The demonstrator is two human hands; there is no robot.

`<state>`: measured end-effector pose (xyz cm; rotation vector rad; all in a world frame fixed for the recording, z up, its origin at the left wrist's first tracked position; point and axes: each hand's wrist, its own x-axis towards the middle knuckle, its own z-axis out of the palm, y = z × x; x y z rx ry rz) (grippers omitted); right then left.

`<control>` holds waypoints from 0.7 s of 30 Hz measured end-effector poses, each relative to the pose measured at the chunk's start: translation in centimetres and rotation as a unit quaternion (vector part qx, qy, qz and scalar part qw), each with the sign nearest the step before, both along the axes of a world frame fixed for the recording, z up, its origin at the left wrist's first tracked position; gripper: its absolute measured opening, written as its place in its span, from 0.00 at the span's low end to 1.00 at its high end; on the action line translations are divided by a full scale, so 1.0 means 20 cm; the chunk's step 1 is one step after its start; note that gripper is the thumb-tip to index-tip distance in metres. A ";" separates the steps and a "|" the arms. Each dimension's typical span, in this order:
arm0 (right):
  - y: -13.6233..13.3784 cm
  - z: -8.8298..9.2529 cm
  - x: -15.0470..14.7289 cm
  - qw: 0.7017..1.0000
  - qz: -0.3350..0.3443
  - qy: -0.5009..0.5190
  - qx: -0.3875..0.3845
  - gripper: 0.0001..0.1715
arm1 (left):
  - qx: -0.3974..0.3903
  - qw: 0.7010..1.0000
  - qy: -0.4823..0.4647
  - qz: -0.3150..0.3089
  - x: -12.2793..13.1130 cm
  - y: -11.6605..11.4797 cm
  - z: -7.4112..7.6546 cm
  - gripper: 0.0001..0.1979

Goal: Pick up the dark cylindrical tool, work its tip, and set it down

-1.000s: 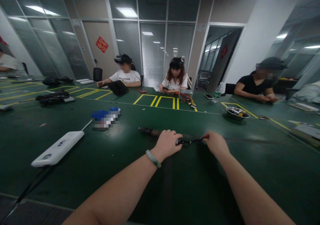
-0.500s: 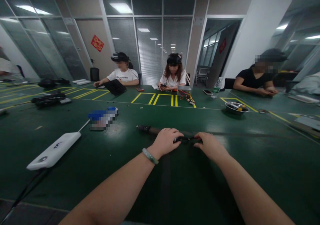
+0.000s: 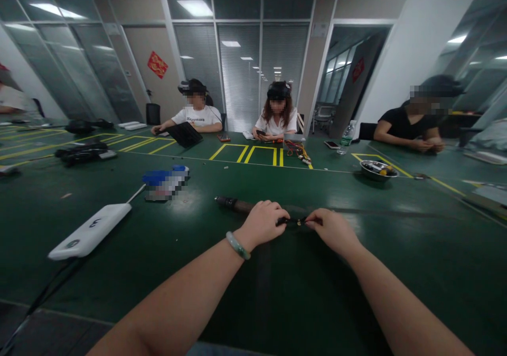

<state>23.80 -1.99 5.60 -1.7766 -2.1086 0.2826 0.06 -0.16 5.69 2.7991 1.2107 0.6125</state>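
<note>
Near the middle of the green table (image 3: 222, 282), my left hand (image 3: 264, 223) is curled shut on one end of a thin black cord-like piece (image 3: 293, 221). My right hand (image 3: 331, 228) pinches its other end between thumb and forefinger. A small yellowish, shiny spot shows on the piece between the hands. Just behind my left hand lies a dark rod-like object (image 3: 227, 202) with a metal tip pointing left. My left hand hides part of the rod, and I cannot tell whether the black piece joins it.
A white power-bank-like device (image 3: 93, 230) with a cable lies at left, beside a blue, partly blurred item (image 3: 158, 177). Farther back are a metal bowl (image 3: 378, 176) of small parts, a bottle (image 3: 347, 137), coloured wires (image 3: 299, 150) and black cables (image 3: 81, 152). Several people sit around the table.
My right thumb and forefinger have closed together on the black piece, and the right hand has shifted slightly left. My left hand keeps its grip. The view has shifted a little.
</note>
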 end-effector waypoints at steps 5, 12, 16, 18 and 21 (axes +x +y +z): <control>-0.03 0.00 -0.06 0.999 0.026 0.024 0.027 0.07 | 0.013 1.000 -0.012 0.015 0.00 -0.02 -0.01 0.10; -0.04 -0.02 -0.11 0.996 0.060 0.008 0.073 0.07 | 0.005 1.000 -0.022 0.012 0.01 0.01 -0.03 0.10; -0.02 -0.04 -0.11 0.995 0.061 -0.005 0.077 0.06 | 0.007 1.000 -0.029 -0.002 0.03 0.02 -0.03 0.08; -0.02 -0.05 -0.11 0.996 0.058 0.000 0.074 0.06 | 0.007 0.999 -0.030 -0.012 0.04 0.02 -0.04 0.06; -0.01 -0.06 -0.11 0.997 0.052 0.017 0.062 0.07 | 0.001 0.999 -0.029 -0.017 0.04 0.02 -0.04 0.06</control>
